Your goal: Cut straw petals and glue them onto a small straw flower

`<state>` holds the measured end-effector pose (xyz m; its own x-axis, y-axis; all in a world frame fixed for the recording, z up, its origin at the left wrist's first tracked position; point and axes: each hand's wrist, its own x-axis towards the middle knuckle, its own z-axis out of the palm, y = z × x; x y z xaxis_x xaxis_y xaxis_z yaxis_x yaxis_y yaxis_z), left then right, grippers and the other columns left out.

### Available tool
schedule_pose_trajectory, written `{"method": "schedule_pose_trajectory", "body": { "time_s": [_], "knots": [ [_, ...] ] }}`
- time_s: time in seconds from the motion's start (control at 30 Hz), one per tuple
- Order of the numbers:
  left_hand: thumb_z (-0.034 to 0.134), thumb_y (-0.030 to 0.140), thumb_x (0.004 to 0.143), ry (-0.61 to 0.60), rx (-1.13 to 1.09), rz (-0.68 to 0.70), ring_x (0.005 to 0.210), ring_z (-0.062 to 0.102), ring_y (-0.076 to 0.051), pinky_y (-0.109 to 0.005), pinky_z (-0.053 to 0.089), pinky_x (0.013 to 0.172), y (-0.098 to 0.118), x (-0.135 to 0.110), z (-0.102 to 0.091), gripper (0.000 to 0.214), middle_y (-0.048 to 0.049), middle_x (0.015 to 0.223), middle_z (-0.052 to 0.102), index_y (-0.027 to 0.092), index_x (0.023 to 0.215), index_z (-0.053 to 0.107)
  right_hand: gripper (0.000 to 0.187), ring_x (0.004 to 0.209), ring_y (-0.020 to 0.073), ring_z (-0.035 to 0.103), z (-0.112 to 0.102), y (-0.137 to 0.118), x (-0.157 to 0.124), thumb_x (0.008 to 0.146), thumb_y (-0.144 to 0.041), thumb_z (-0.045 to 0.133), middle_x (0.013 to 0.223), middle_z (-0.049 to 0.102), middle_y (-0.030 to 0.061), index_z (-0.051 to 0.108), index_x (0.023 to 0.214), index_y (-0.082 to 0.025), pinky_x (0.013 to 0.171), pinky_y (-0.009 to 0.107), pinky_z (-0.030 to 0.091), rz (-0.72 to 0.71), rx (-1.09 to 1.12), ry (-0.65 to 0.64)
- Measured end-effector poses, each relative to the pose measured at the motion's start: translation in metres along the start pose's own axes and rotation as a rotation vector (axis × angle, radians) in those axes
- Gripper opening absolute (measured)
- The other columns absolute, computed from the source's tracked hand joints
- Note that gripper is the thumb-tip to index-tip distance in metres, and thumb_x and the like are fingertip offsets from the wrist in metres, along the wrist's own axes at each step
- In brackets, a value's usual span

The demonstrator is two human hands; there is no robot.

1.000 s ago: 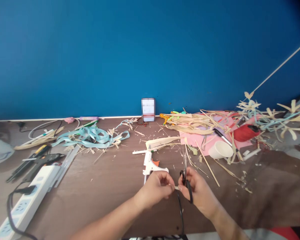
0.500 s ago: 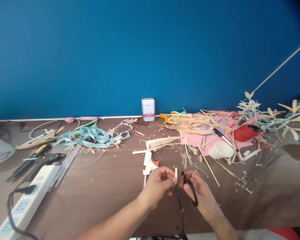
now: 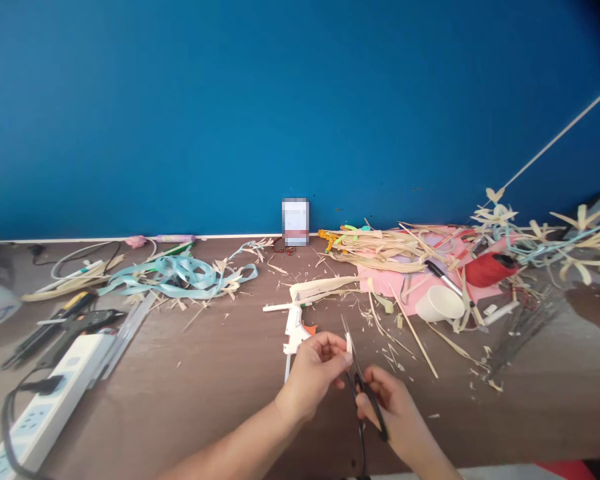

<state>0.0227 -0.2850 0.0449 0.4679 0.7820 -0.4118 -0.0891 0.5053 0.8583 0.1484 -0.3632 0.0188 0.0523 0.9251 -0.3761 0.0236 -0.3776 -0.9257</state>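
My left hand pinches a small pale strip piece upright between thumb and fingers, low in the middle of the view. My right hand grips black-handled scissors just to its right. Their blades point up and to the left and reach the strip piece. A white glue gun with an orange trigger lies on the brown table just behind my left hand, partly hidden by it.
Light blue ribbon and a white power strip lie at the left. A heap of dried leaf strips, pink paper, a white cup and a red spool crowd the right. Scraps litter the table.
My right hand has dropped lower and turned the scissors so the blades tilt left onto the strip piece. My left hand raised the piece upright.
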Motion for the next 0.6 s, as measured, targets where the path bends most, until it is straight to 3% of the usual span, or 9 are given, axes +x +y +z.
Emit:
{"method": "schedule_pose_trajectory", "body": {
  "time_s": [0.33,0.6],
  "knots": [
    [0.064,0.025,0.059,0.002,0.003,-0.006,0.053,0.045,-0.009,-0.018,0.039,0.042,-0.0035,-0.0006,0.0008,0.019,0.0029,0.059,0.049,0.016,0.068,0.05,0.024,0.043,0.0085,0.04,0.001,0.0106,0.0028,0.067,-0.03,0.058,0.047,0.041,-0.0077,0.037,0.061,-0.02,0.043,0.02,0.031,0.022,0.002,0.021],
    [0.061,0.022,0.061,-0.022,0.014,-0.008,0.053,0.044,-0.008,-0.018,0.038,0.042,-0.0041,-0.0011,0.0019,0.018,0.0032,0.058,0.047,0.015,0.069,0.047,0.026,0.042,0.0067,0.039,0.0017,0.0036,-0.0021,0.066,-0.028,0.06,0.047,0.038,-0.0091,0.036,0.059,-0.02,0.043,0.019,0.032,0.051,0.021,0.038]
  ]
}}
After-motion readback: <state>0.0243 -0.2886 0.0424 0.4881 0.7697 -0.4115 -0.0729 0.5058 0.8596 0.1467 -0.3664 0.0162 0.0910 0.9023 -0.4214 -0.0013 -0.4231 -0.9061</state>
